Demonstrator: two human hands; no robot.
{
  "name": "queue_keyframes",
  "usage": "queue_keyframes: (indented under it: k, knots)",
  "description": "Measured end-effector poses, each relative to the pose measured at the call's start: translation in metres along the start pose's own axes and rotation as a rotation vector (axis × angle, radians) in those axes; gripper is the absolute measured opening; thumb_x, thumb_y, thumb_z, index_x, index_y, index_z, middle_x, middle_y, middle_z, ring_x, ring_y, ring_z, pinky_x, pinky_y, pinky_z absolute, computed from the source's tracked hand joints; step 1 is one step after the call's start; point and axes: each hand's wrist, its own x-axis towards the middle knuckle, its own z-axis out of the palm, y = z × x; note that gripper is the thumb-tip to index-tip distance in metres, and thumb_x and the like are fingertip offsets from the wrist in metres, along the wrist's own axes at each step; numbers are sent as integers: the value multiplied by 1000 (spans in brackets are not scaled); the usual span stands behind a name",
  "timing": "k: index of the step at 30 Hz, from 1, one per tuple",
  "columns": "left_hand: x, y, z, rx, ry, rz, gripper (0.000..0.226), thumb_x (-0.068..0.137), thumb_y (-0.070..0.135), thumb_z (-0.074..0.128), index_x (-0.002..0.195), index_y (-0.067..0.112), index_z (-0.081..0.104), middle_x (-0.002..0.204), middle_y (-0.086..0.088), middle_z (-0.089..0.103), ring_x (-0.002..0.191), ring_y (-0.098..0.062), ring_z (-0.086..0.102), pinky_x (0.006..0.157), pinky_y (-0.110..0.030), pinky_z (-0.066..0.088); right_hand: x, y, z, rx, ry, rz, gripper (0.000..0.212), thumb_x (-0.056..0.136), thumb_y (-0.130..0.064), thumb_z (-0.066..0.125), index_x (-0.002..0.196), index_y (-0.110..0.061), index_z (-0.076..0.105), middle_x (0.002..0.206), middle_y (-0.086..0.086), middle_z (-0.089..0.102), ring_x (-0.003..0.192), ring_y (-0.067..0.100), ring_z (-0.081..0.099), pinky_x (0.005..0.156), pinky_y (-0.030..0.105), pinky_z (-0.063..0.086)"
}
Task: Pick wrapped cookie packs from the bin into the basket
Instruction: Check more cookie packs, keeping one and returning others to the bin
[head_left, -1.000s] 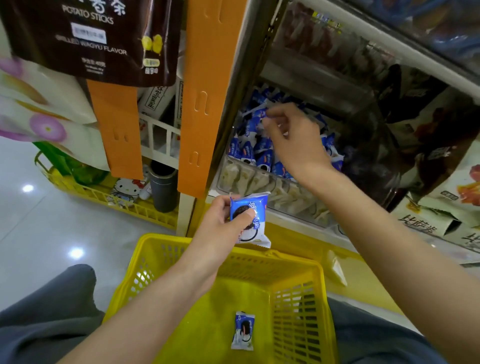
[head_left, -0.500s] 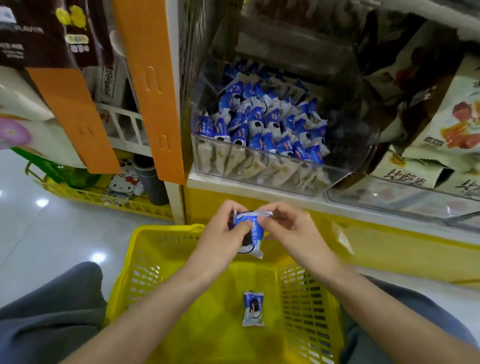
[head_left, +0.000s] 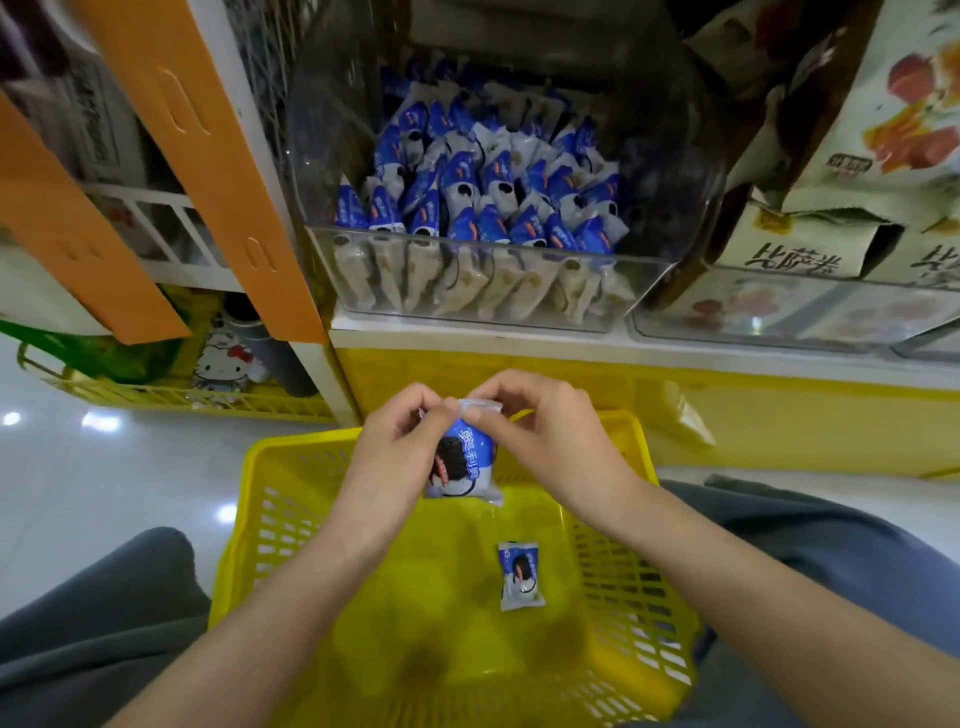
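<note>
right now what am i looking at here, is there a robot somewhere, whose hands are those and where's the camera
There is no robot here: a person works with two bare hands. Every picture comes from one wide camera worn on the person's head, looking forward and down, so the arms reach in from the bottom edge. The left hand and the right hand both pinch the top edge of one blue and white cookie pack, holding it above a yellow basket. A second pack lies on the basket's floor. Further up, on a shelf, stands a clear bin full of the same kind of packs. The grey shapes at the lower corners look like the person's trouser legs.
</note>
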Motion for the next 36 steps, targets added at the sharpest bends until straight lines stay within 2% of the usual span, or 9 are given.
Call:
queue_keyframes:
  k: [3,7,11,15,21,24,30,33,36]
  knots:
    - [-2,-3,-1,-85,-39,-66,31,91,15,51,60,17,46,56,7,49,57,-5,45,49,-14,35,-3,-1,-2,-181,19,-123,10,85,-24,65,87,-15,68,83,-5,64,80,11,58,73,33,49]
    - [-5,-7,3,-179,-90,-143,26,92,19,50,67,17,49,68,-1,54,68,-12,50,56,-22,37,-7,1,-5,-306,39,-203,9,86,-27,63,87,-19,67,83,-7,62,80,9,56,68,33,48]
    - [-7,-10,6,-181,-129,-180,12,89,27,54,90,15,57,84,-5,64,77,-15,61,73,-29,46,-8,5,-6,-121,151,-48,5,86,-16,62,82,-18,63,77,-10,61,71,0,55,64,13,42]
    - [-10,-11,5,-208,-95,-184,18,82,16,63,99,14,56,83,-1,68,64,-5,65,62,-20,55,-4,8,-12,230,211,229,14,91,-7,53,79,-14,55,84,12,62,73,20,63,67,28,56]
    - [-7,-9,-4,-263,102,-141,24,80,17,65,102,8,63,90,-6,71,79,-10,65,76,-24,51,-6,16,-11,369,-77,427,22,86,4,57,102,-6,45,81,17,57,69,20,59,62,26,55]
    - [-9,-8,-6,-228,78,-129,19,83,18,62,98,6,65,94,-10,69,85,-15,62,81,-28,50,-11,18,-7,161,-275,363,31,83,3,61,112,0,50,98,26,66,80,21,59,77,38,50]
    - [-12,-7,-8,12,132,147,11,85,13,63,76,19,59,72,6,61,66,-1,54,62,-11,42,-15,22,0,21,-498,344,21,92,-9,53,111,-2,58,114,15,65,89,17,63,77,20,50]
    - [-13,-7,-9,107,102,201,12,85,12,63,76,21,61,72,7,61,65,2,54,60,-9,41,-16,21,2,-132,-374,181,46,83,-21,67,126,-15,49,126,-1,55,114,11,52,94,22,42]
    - [-15,-9,-9,180,54,222,11,85,13,63,77,20,64,74,6,64,66,1,55,61,-10,43,-14,13,3,69,-170,42,26,83,-22,67,108,-22,57,100,-9,63,95,2,59,83,16,46]
